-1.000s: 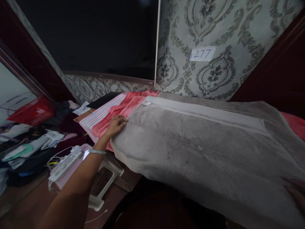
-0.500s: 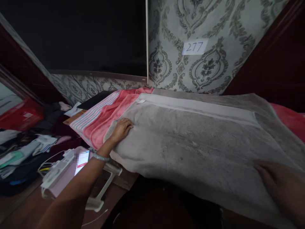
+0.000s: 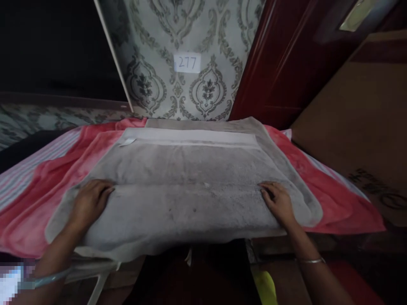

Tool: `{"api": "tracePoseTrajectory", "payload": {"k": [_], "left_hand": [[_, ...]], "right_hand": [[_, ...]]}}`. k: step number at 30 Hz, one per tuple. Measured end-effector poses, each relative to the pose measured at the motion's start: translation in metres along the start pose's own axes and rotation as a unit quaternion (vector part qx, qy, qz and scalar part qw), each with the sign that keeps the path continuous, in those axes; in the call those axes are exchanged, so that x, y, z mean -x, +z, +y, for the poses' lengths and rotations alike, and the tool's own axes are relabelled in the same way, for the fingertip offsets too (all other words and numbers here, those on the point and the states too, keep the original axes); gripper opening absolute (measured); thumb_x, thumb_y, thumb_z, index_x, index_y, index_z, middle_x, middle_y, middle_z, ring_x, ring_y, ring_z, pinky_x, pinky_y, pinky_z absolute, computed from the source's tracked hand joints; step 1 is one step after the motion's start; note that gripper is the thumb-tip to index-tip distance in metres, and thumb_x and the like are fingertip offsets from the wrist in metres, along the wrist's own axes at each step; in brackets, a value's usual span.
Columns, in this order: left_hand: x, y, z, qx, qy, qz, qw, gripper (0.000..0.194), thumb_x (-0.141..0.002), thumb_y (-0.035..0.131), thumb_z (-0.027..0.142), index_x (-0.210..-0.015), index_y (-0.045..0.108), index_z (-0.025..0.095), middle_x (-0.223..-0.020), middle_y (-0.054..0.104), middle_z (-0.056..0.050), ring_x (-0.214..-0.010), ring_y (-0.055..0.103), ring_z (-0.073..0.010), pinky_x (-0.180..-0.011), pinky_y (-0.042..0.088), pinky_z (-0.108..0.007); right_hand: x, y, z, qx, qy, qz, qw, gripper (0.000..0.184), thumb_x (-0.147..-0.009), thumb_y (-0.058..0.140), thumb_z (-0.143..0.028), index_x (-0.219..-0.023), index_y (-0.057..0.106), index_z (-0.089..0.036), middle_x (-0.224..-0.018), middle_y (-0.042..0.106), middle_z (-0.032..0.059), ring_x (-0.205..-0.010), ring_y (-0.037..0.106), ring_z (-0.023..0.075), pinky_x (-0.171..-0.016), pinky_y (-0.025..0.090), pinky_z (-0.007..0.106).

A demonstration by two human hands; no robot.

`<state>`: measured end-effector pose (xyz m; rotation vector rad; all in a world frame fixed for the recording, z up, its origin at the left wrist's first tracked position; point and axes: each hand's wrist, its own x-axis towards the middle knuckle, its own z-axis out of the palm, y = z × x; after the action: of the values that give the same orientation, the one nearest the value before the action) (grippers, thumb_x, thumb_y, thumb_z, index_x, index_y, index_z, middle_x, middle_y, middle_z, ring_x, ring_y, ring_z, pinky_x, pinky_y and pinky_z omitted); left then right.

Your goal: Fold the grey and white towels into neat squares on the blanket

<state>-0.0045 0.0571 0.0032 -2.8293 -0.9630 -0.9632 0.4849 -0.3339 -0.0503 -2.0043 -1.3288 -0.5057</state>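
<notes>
A grey plush blanket [image 3: 184, 169] with a pale strip [image 3: 190, 137] along its far side lies spread in front of me. Near its left edge, the fingers of my left hand [image 3: 90, 203] pinch the fabric. My right hand [image 3: 278, 202] does the same toward the right side, thumb and forefinger drawn together. A faint crease runs across the cloth between the two hands. At the strip's left end sits a small white tag [image 3: 127, 142]. Beneath the grey cloth, a red blanket [image 3: 337, 203] with a striped border shows on both sides.
A large cardboard box [image 3: 356, 110] stands at the right, beside a dark red door [image 3: 270, 72]. The dark screen [image 3: 54, 51] is at the upper left. On the patterned wall is a paper marked 277 [image 3: 187, 62]. A lit phone [image 3: 11, 284] lies low at the left.
My view has turned to the right, bringing the box in. My right hand has moved from the near right part to the crease, level with my left, and now pinches the cloth.
</notes>
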Motion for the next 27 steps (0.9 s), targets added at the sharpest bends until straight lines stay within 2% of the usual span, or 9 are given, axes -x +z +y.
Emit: {"api": "tracePoseTrajectory", "payload": {"k": [6,12,16,22,27], "left_hand": [[-0.002,-0.003,0.003,-0.024,-0.001,0.025,0.999,0.027,-0.088,0.040,0.046,-0.079,0.058,0.027,-0.079,0.072,-0.007,-0.078,0.067,-0.0305,-0.077,0.054,-0.044],[0.004,-0.006,0.007,-0.065,0.011,0.073,0.995,0.028,-0.090,0.035,0.043,-0.077,0.054,0.028,-0.078,0.070,-0.012,-0.078,0.066,-0.0345,-0.077,0.055,-0.049],[0.011,-0.006,0.005,-0.101,-0.003,0.102,0.990,0.030,-0.092,0.034,0.044,-0.076,0.053,0.028,-0.080,0.070,-0.014,-0.082,0.066,-0.0361,-0.080,0.054,-0.051],[0.003,-0.007,0.008,-0.069,-0.045,0.062,0.995,0.031,-0.084,0.037,0.047,-0.069,0.056,0.029,-0.072,0.071,-0.010,-0.073,0.066,-0.0343,-0.074,0.055,-0.049],[-0.001,-0.017,0.028,-0.012,-0.068,0.098,0.993,0.028,-0.081,0.040,0.047,-0.061,0.054,0.035,-0.064,0.067,-0.004,-0.074,0.065,-0.0371,-0.073,0.054,-0.053]], "right_hand": [[0.000,0.003,0.001,0.011,0.000,0.049,0.999,0.027,-0.097,0.049,-0.037,-0.091,0.070,-0.022,-0.090,0.072,0.0087,-0.088,0.065,0.0274,-0.081,0.050,0.043],[0.003,0.006,0.001,0.020,-0.015,0.085,0.996,0.025,-0.099,0.048,-0.036,-0.093,0.068,-0.023,-0.089,0.071,0.0075,-0.087,0.064,0.0269,-0.080,0.048,0.042],[0.005,0.006,-0.002,0.026,-0.016,0.119,0.992,0.024,-0.100,0.047,-0.034,-0.096,0.068,-0.023,-0.089,0.070,0.0072,-0.087,0.062,0.0265,-0.080,0.047,0.042],[0.005,0.009,0.001,0.028,-0.007,0.099,0.995,0.030,-0.101,0.046,-0.040,-0.093,0.069,-0.023,-0.087,0.070,0.0074,-0.085,0.063,0.0264,-0.079,0.048,0.041],[0.004,0.008,-0.001,0.023,-0.015,0.094,0.995,0.029,-0.101,0.047,-0.041,-0.094,0.069,-0.024,-0.086,0.070,0.0069,-0.084,0.063,0.0269,-0.077,0.049,0.042]]}}
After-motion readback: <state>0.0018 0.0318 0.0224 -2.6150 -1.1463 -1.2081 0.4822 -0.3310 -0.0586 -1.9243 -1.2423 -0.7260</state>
